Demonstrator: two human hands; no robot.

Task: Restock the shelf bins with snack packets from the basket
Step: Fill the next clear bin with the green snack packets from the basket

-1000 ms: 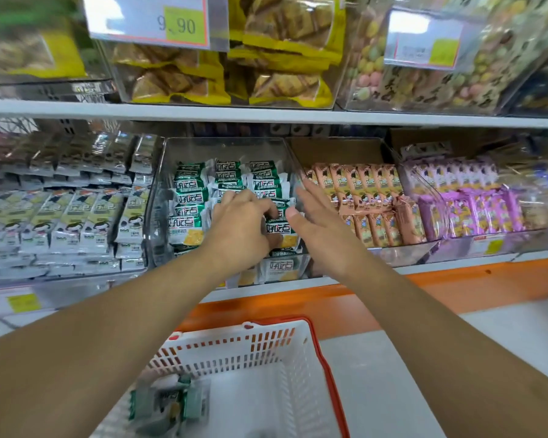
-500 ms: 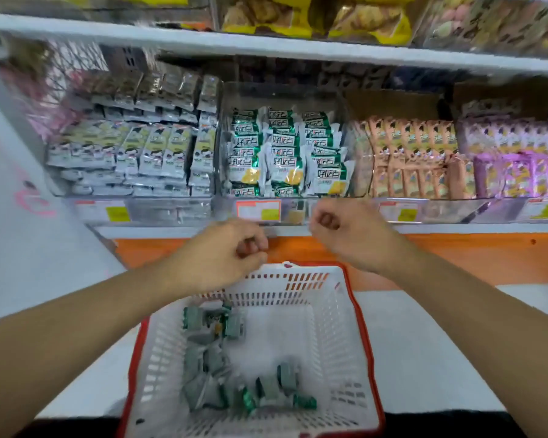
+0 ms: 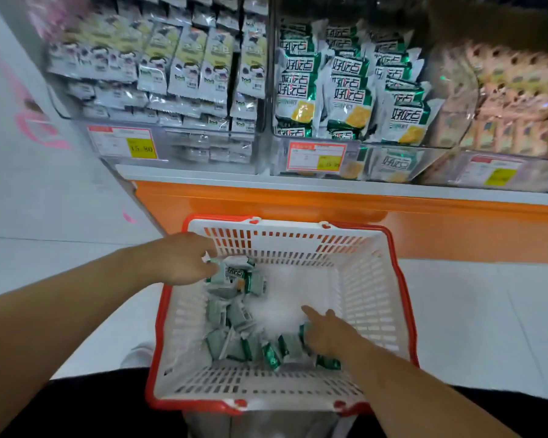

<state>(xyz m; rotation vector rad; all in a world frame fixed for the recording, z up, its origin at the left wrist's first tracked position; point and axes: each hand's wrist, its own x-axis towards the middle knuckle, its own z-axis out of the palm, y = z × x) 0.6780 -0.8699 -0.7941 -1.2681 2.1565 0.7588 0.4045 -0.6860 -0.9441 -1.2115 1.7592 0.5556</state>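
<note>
I am looking down into the white basket (image 3: 366,281) with the red rim, sitting on the floor in front of the orange shelf base (image 3: 298,210). Both of my hands are reaching inside it.

My left hand (image 3: 179,259) is coming over the left rim near the far corner, and its fingers are curling down onto a green and white snack packet (image 3: 234,274) lying at the top of the pile. The fingertips are touching that packet's left edge; motion blur is hiding whether they are actually closing round it, so I cannot tell if it is a true pinch.

My right hand (image 3: 328,335) is lying lower, toward the near right of the basket floor. Its index finger is pointing straight out over bare white floor, and the other fingers are folding down among the loose packets (image 3: 234,338) scattered along the near side. I cannot tell whether they are gripping one or merely resting on them.

Above, the clear shelf bin (image 3: 389,167) straight ahead is holding upright rows of matching green packets (image 3: 350,86), with a red-framed price label (image 3: 317,157) on its front. The bin to its left (image 3: 178,143) is holding grey and white packets, and the one to the right is showing pinkish ones, blurred.
</note>
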